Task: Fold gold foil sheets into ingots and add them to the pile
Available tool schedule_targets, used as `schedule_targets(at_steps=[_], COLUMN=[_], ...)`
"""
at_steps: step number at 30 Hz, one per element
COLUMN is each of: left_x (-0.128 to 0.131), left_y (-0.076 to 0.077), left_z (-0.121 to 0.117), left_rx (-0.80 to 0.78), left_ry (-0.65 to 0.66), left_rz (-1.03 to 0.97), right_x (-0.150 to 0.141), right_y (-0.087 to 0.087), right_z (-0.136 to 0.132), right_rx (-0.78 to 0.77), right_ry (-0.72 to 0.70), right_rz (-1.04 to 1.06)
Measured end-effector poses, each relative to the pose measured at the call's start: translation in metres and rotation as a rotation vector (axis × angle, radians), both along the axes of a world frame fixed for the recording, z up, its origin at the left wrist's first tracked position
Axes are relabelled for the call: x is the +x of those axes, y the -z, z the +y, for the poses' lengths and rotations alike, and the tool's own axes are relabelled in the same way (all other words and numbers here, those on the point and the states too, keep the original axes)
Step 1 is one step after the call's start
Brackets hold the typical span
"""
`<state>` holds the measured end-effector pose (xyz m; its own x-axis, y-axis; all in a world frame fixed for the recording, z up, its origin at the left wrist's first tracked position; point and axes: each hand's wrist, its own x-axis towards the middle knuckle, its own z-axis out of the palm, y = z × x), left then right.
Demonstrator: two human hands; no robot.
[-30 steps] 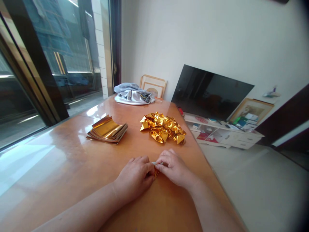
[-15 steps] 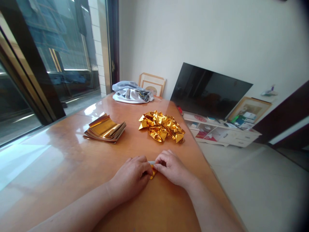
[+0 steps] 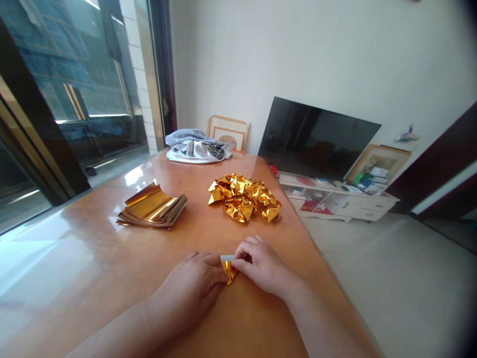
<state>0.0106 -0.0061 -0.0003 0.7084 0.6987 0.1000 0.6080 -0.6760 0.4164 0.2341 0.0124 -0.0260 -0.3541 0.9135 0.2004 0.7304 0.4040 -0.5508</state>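
Head view is up on my screen. How does the grip look to you?

Closed on both sides, as far as I can tell. The left hand (image 3: 188,291) has its fingertips against the near edge of a small folded piece of gold foil (image 3: 229,272), and the right hand (image 3: 261,263) pinches it from the other side.

Where's the piece sitting?

Between the two hands, flat on the near part of the worktop (image 3: 93,248). A white strip (image 3: 227,258) pokes out to the left of the right hand's fingers, and I can't tell if it's part of the foil.

What makes for clean work at this point?

I'd say firm, even pressure from both hands. This foil looks thin and creases easily, so the fold should stay square, with the pressure coming from the fingertips rather than the knuckles.

Anything nearby to watch?

Not close by. A stack of gold foil sheets (image 3: 152,209) lies far left of the hands, and crumpled gold foil (image 3: 244,198) lies further out, straight ahead. Both sit well apart from the hands.
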Motion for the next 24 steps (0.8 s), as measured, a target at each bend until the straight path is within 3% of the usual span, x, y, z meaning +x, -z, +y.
schedule_targets(at_steps=[10,17,24], left_x=[-0.001,0.000,0.000], left_y=[0.008,0.004,0.003], left_z=[0.006,0.007,0.006], left_rx=[-0.054,-0.026,0.008], left_ry=[-0.001,0.017,0.050], left_rz=[-0.112,-0.068,-0.024], right_x=[0.003,0.014,0.027], right_y=[-0.003,-0.007,0.001], right_z=[0.000,0.000,0.002], right_rx=[-0.018,-0.102,-0.134], right_ry=[-0.039,-0.097,-0.119], right_rz=[0.040,0.101,0.134])
